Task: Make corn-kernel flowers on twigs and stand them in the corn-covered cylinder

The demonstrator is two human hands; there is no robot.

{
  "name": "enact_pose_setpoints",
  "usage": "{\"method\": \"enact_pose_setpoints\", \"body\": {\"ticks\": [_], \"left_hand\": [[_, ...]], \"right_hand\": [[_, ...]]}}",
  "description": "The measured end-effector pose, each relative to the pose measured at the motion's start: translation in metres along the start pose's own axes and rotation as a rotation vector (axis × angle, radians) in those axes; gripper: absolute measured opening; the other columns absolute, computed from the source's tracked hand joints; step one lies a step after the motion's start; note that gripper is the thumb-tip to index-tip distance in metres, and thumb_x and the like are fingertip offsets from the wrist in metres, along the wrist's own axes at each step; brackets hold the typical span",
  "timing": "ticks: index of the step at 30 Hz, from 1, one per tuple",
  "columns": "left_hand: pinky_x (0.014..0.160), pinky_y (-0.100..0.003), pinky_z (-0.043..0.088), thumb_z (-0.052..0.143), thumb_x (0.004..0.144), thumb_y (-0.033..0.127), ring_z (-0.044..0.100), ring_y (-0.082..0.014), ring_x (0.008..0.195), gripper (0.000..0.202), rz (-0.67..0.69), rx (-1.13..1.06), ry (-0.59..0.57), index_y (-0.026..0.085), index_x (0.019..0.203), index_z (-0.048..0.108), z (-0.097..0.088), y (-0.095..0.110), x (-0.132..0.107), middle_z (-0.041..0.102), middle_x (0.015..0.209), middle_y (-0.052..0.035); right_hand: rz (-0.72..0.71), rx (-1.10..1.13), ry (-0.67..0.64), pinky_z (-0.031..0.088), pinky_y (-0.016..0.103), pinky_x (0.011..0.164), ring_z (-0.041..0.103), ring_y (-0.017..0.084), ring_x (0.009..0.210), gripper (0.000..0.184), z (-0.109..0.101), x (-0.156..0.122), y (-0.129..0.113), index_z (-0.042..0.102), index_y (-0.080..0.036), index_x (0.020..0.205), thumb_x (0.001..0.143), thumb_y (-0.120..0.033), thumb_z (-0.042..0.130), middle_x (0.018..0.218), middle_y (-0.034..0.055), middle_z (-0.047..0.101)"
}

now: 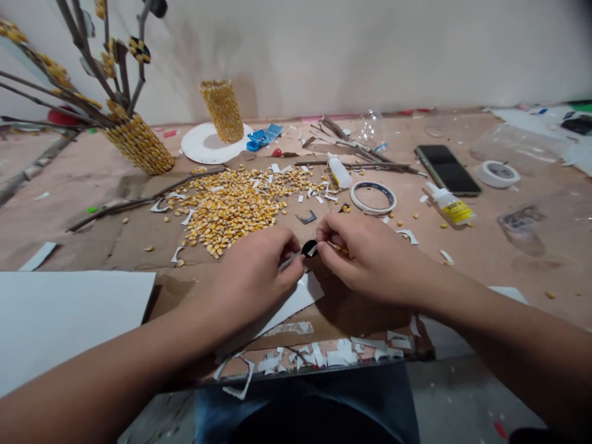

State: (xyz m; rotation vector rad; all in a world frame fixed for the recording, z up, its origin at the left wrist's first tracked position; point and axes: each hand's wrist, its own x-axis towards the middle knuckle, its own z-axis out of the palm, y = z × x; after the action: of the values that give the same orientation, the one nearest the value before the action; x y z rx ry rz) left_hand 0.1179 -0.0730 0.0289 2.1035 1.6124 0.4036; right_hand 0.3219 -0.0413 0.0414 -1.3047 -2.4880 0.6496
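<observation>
A small black disc [309, 248] with a whitish bit on it sits between my fingertips, just above the cardboard. My left hand [259, 262] is closed, pinching at the disc's left side. From the other side, the bent fingers of my right hand [365, 253] pinch its right edge; something yellowish shows partly under them. A white paper piece [300, 299] lies beneath my left hand. Beyond the hands spreads a heap of yellow corn kernels [231, 206], with a small dark cut scrap [306, 217] near it.
A kernel-covered vase [141, 145] with branches stands back left. Another kernel-covered cylinder [222, 111] rests on a white disc [197, 145]. To the right are glue bottles [451, 205], tape rolls [498, 174] and a phone [448, 169]. Paper scraps [340, 354] litter the front edge.
</observation>
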Motion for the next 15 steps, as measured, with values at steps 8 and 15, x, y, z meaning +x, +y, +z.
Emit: {"method": "enact_pose_setpoints", "body": {"ticks": [8,15], "left_hand": [[0.062,-0.027,0.043,0.064,0.088,0.022,0.061,-0.0133,0.066,0.005,-0.010,-0.281,0.079,0.020,0.085,0.069,-0.006,0.010,-0.008,0.069,0.074,0.0029],[0.060,-0.026,0.044,0.065,0.088,0.021,0.062,-0.0123,0.064,0.006,-0.003,-0.307,0.089,0.020,0.084,0.070,-0.006,0.012,-0.008,0.068,0.071,0.0035]], "right_hand": [[-0.006,0.139,0.190,0.030,0.029,0.059,0.050,0.014,0.061,0.006,0.002,-0.008,-0.006,0.059,-0.021,0.087,0.091,-0.023,0.056,0.071,-0.0016,0.061],[-0.001,0.170,0.189,0.030,0.030,0.060,0.051,0.014,0.061,0.006,0.001,-0.008,-0.007,0.059,-0.021,0.086,0.091,-0.023,0.057,0.071,-0.0018,0.063]]}}
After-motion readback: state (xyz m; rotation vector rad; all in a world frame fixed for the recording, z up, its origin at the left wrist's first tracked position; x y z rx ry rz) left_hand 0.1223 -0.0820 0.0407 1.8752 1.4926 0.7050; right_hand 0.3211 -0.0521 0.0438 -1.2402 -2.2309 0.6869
